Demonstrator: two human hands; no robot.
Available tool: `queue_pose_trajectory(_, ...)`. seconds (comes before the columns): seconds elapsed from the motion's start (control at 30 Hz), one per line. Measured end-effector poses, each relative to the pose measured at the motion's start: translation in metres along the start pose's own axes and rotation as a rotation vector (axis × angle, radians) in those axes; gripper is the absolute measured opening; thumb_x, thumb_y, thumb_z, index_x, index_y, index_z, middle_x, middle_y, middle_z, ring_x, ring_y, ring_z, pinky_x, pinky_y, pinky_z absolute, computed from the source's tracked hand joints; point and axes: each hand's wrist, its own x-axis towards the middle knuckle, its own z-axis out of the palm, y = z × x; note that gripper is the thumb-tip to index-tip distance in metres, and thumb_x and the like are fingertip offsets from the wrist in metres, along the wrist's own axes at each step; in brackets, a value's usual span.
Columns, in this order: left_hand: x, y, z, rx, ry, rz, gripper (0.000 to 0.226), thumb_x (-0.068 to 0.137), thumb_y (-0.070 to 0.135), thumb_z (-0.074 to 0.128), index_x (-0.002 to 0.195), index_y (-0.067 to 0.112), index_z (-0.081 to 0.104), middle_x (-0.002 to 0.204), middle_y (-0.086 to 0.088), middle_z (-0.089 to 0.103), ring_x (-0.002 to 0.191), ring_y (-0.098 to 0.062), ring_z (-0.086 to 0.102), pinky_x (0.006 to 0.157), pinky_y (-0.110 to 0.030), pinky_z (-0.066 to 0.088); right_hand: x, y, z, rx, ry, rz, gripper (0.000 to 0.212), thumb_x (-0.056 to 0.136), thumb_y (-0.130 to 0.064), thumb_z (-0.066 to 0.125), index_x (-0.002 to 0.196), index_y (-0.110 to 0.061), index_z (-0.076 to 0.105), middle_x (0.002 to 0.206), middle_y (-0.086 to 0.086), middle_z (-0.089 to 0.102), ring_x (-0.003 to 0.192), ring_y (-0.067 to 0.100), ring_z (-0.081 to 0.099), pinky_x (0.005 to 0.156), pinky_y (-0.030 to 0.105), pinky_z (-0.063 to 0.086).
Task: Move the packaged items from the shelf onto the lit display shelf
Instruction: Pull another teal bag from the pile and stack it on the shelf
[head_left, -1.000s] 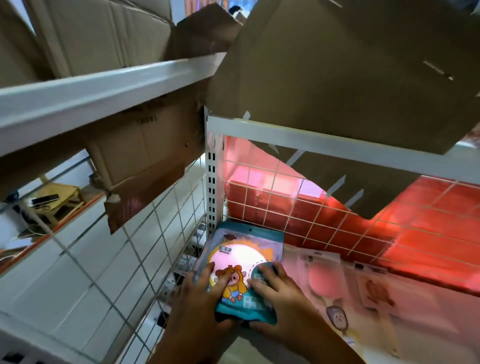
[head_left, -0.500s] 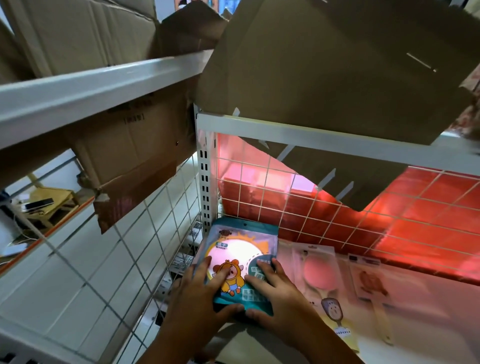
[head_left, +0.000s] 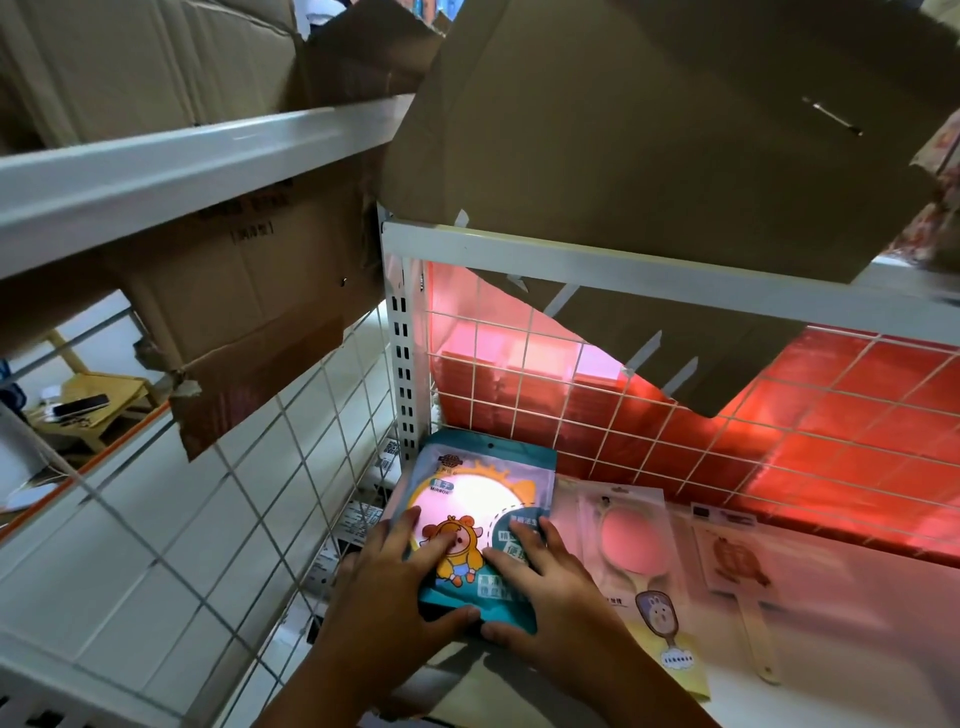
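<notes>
Right, I see both hands on the teal mirror pack (head_left: 480, 525), which lies flat in the back-left corner of the lit display shelf (head_left: 857, 623). Left hand (head_left: 395, 587): fingers spread across the pack's cartoon print, thumb hooked under its near edge, so it's clamping the pack. Right hand (head_left: 550, 597): fingers flat on the pack's right half, thumb tucked at the near edge just beside the left thumb, same grip. Pack's far end sits against the white slotted upright (head_left: 405, 364) and the wire grid back (head_left: 675, 415), beyond the fingertips. Just right of the right-hand fingers lies a pink hand-mirror pack (head_left: 634, 561), flat on the shelf; further right, a clear pack with a brown figure (head_left: 737, 561). Cardboard boxes (head_left: 649, 130) overhang above the hands. I can't tell if the teal pack is lifted at its near edge.
</notes>
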Motion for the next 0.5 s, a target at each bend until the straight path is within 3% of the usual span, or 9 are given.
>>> queue_pose_trajectory(0.1,0.005,0.006,-0.01,0.053,-0.016,-0.023,0.088,0.075,0.094,0.022,0.152,0.051,0.03,0.167,0.003,0.018,0.154,-0.029,0.009,0.12,-0.054,0.017,0.0,0.0,-0.002,0.003,-0.018,-0.004,0.086,0.08,-0.086,0.038,0.155,-0.052,0.011,0.167,-0.016,-0.006,0.15,0.014,-0.02,0.121,0.04,0.005)
queue_pose_trajectory(0.2,0.014,0.015,-0.017,0.174,0.087,0.047,0.063,0.085,0.073,0.035,0.136,0.042,0.056,0.154,-0.001,0.046,0.146,-0.029,0.032,0.111,-0.053,0.032,0.004,-0.003,-0.008,-0.029,0.003,-0.017,0.082,0.083,-0.084,0.038,0.154,-0.047,0.022,0.167,-0.013,0.004,0.152,0.016,-0.007,0.122,0.039,0.008)
queue_pose_trajectory(0.27,0.018,0.02,-0.016,0.162,0.118,0.129,0.053,0.089,0.062,0.039,0.132,0.038,0.058,0.137,0.005,0.059,0.128,-0.016,0.049,0.105,-0.042,0.04,0.01,-0.005,-0.012,-0.049,0.054,-0.029,0.078,0.085,-0.079,0.037,0.153,-0.042,0.031,0.166,-0.01,0.017,0.153,0.019,0.009,0.121,0.041,0.017)
queue_pose_trajectory(0.33,0.021,0.021,-0.017,0.112,0.116,0.182,0.053,0.092,0.055,0.04,0.139,0.035,0.053,0.129,0.009,0.062,0.114,-0.009,0.053,0.1,-0.033,0.046,0.018,-0.006,-0.012,-0.063,0.106,-0.055,0.071,0.087,-0.072,0.039,0.149,-0.038,0.038,0.161,-0.009,0.031,0.149,0.018,0.025,0.118,0.04,0.028)
queue_pose_trajectory(0.5,0.028,0.026,-0.03,0.141,0.096,0.179,0.045,0.094,0.05,0.044,0.13,0.03,0.061,0.121,0.002,0.064,0.106,-0.017,0.057,0.089,-0.034,0.052,0.03,-0.007,-0.011,-0.084,0.147,-0.05,0.057,0.086,-0.057,0.043,0.136,-0.033,0.056,0.142,-0.01,0.053,0.13,0.016,0.049,0.104,0.04,0.043)
